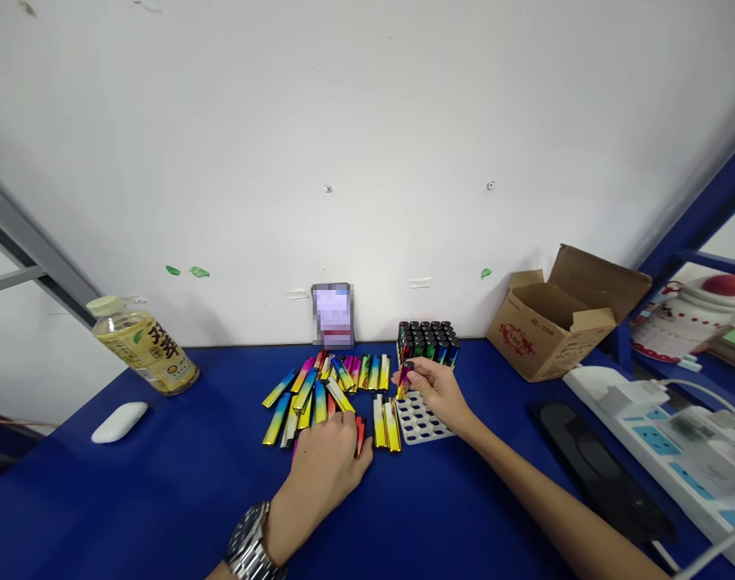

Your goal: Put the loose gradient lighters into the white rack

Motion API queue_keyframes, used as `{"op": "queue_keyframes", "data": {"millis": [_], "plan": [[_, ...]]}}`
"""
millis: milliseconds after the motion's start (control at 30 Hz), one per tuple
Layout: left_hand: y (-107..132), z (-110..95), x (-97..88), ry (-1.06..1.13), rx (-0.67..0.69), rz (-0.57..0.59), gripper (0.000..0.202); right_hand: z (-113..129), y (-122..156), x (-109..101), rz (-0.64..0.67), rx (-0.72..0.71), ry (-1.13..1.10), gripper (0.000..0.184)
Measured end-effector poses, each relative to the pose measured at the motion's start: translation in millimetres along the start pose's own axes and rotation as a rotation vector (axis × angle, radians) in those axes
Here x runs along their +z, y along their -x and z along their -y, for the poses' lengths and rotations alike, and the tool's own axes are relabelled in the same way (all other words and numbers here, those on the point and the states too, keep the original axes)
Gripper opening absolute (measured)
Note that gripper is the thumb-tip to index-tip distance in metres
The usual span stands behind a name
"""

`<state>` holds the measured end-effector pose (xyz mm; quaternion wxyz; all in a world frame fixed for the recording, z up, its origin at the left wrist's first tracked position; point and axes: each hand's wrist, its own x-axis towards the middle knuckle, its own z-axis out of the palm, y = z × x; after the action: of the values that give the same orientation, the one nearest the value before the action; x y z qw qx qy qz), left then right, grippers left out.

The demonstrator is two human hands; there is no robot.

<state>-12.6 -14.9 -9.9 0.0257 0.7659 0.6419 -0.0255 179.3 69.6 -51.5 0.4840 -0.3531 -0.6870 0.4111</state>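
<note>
At the far left corner of the tray (431,438), the right hand (440,392) pinches a lighter (402,387), while left of the tray the left hand (331,453) curls over the pile (320,403), its grip too hidden to tell.

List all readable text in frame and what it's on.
"156": red emblem on the cardboard box
"-156": box's upper side; leading character unclear
"双萃" (probable): drink bottle; its smaller print is unreadable
Upright screen: pixelated, unreadable
Watch dial: too small to read
</note>
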Motion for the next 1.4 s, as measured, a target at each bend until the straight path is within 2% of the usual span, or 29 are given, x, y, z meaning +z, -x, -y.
{"op": "queue_keyframes", "data": {"millis": [167,267,367,400,533,633,700,833,933,1233,1400], "plan": [[2.0,-2.7,7.1,0.019,0.024,-0.028,0.021,1.1,3.2,-0.3,-0.017,-0.055,0.172,0.024],[1.3,-0.6,10.0,0.118,0.03,-0.18,0.016,3.4,4.8,0.5,-0.024,-0.102,0.254,0.021],[-0.9,4.0,13.1,0.346,0.049,-0.331,0.015,7.8,5.8,2.0,-0.003,-0.162,0.316,0.021],[-1.7,5.2,14.0,0.472,0.064,-0.329,0.014,9.5,6.1,2.4,0.01,-0.176,0.328,0.021],[-4.9,4.4,15.0,1.041,0.082,-0.192,0.023,15.5,8.0,2.3,0.061,-0.197,0.378,0.021],[-7.2,1.3,13.5,1.398,-0.039,-0.16,0.042,17.2,9.6,1.4,0.105,-0.206,0.426,0.02],[-8.9,1.8,13.6,1.547,-0.131,-0.092,0.053,16.7,10.0,1.3,0.113,-0.185,0.409,0.02],[-11.2,8.9,17.1,1.592,-0.262,-0.008,0.056,14.0,9.2,2.0,0.11,-0.119,0.309,0.022],[-12.1,12.6,16.5,1.601,-0.26,-0.005,0.052,13.2,8.8,2.4,0.111,-0.1,0.297,0.023],[-13.8,15.9,12.2,1.61,-0.369,-0.018,0.047,12.3,9.4,2.2,0.109,-0.088,0.294,0.025],[-11.1,15.6,12.8,1.586,-0.338,-0.018,0.049,13.1,9.5,2.5,0.118,-0.071,0.251,0.026]]}}
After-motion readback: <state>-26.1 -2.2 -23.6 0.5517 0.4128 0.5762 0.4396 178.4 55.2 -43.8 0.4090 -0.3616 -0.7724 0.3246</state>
